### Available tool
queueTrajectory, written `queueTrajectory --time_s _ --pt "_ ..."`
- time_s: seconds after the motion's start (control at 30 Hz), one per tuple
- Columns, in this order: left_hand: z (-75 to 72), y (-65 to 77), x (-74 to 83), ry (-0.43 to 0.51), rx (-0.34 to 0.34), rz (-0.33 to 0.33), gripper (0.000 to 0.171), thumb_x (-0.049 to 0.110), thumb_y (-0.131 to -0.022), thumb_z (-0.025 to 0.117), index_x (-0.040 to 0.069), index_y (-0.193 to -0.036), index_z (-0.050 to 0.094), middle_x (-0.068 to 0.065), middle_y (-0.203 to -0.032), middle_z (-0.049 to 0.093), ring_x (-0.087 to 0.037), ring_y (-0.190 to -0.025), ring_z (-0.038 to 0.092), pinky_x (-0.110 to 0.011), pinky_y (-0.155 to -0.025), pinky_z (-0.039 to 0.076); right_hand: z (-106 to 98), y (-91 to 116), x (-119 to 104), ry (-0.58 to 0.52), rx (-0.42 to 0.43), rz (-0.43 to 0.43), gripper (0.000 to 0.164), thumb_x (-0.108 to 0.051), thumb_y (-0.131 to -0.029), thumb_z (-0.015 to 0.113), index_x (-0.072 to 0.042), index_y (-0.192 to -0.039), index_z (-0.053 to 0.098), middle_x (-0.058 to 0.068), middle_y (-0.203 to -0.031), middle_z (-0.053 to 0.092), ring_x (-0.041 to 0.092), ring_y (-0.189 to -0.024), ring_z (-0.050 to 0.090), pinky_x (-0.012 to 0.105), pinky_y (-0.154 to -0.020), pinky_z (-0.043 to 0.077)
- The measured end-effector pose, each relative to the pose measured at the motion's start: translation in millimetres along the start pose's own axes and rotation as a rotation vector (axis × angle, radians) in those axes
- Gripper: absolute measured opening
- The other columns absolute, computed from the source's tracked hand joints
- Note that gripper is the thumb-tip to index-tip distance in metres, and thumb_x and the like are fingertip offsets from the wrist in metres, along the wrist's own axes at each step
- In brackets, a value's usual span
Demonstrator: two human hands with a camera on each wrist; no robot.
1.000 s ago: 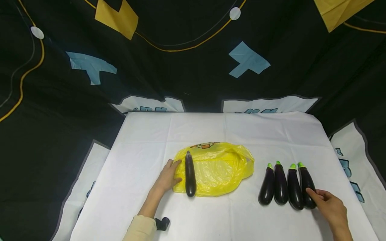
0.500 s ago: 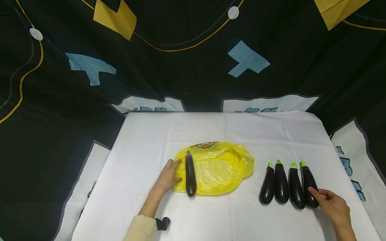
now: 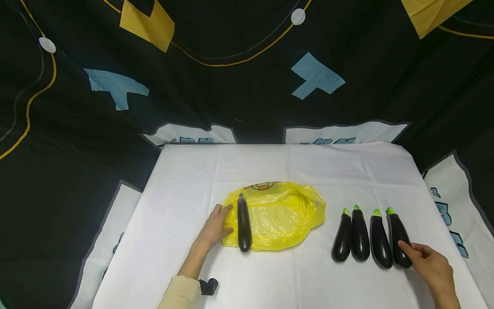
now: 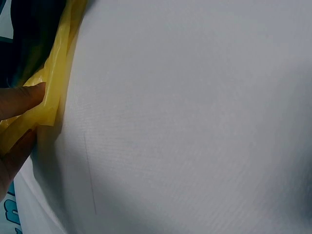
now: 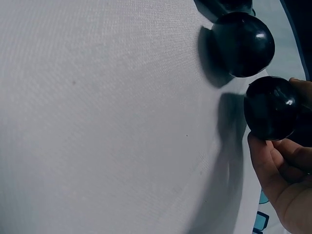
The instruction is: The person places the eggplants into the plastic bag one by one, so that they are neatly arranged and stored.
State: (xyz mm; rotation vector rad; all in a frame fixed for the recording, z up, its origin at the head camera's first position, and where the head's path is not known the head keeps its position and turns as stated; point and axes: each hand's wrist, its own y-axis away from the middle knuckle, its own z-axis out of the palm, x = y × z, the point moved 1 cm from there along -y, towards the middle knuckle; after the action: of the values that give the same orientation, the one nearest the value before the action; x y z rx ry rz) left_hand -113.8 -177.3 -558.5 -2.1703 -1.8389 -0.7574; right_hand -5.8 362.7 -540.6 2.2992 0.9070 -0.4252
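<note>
A yellow plastic bag [image 3: 278, 219] lies flat near the table's middle, with a dark eggplant [image 3: 244, 223] along its left part. My left hand [image 3: 213, 226] holds the bag's left edge; in the left wrist view a thumb and a finger lie on either side of its yellow plastic. At the right, several eggplants with bright green stems stand in a row. My right hand [image 3: 434, 266] grips the lower end of the rightmost eggplant [image 3: 399, 240]. In the right wrist view this eggplant's round end [image 5: 270, 107] sits between thumb and fingers, apart from its neighbour [image 5: 243, 44].
White cloth covers the table [image 3: 293, 163]. A black object [image 3: 208, 286] shows beside the left sleeve [image 3: 180, 292]. Behind the table hangs a dark curtain [image 3: 247, 98] with blue and yellow shapes.
The rightmost eggplant has shifted slightly right in my right hand, widening the gap to its neighbour. The left hand and the bag stay in place.
</note>
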Motion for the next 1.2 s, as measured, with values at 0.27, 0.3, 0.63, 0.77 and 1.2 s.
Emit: queueTrajectory --time_s 0.27,0.3,0.63,0.77,1.2 --pt "0.0 -0.7 1.1 0.01 -0.002 -0.019 0.075 0.011 -0.076 0.078 0.007 -0.142 0.043 -0.008 -0.116 0.044 -0.02 -0.098 0.048 -0.036 -0.093 0.046 -1.4 4.1 -0.6 -0.01 -0.02 0.021 0.093 -0.072 -0.079 0.051 0.009 -0.124 0.05 0.028 -0.109 0.058 0.037 -0.098 0.051 0.046 -0.071 0.039" --pt "0.0 -0.7 1.3 0.011 -0.001 -0.017 0.074 0.011 -0.076 0.078 0.007 -0.142 0.043 -0.008 -0.116 0.044 -0.02 -0.098 0.048 -0.036 -0.093 0.046 -2.2 4.7 -0.8 -0.01 -0.024 0.024 0.094 -0.073 -0.079 0.051 0.009 -0.124 0.05 0.028 -0.109 0.058 0.037 -0.098 0.051 0.047 -0.071 0.039" --pt "-0.3 0.0 0.8 0.002 0.002 -0.006 0.074 0.012 -0.076 0.079 0.006 -0.141 0.043 -0.009 -0.117 0.045 -0.02 -0.097 0.048 -0.036 -0.092 0.046 -9.2 12.2 -9.9 -0.026 -0.036 0.046 0.103 -0.079 -0.072 0.051 0.007 -0.128 0.047 0.029 -0.115 0.055 0.037 -0.098 0.051 0.045 -0.068 0.044" --pt "0.1 0.0 0.1 0.002 0.005 -0.001 0.074 0.011 -0.076 0.079 0.005 -0.141 0.043 -0.01 -0.117 0.045 -0.02 -0.098 0.048 -0.036 -0.093 0.045 -10.9 15.5 -14.9 -0.031 -0.033 0.038 0.102 -0.078 -0.073 0.051 0.008 -0.128 0.047 0.029 -0.114 0.055 0.037 -0.098 0.052 0.045 -0.068 0.045" --pt "-0.6 0.3 -0.2 0.001 0.012 0.019 0.073 0.011 -0.076 0.079 0.004 -0.14 0.044 -0.009 -0.114 0.044 -0.02 -0.094 0.047 -0.036 -0.09 0.046 -12.4 25.4 -26.2 -0.026 -0.022 0.01 0.094 -0.074 -0.077 0.052 0.006 -0.127 0.05 0.023 -0.107 0.059 0.03 -0.09 0.053 0.037 -0.062 0.041"
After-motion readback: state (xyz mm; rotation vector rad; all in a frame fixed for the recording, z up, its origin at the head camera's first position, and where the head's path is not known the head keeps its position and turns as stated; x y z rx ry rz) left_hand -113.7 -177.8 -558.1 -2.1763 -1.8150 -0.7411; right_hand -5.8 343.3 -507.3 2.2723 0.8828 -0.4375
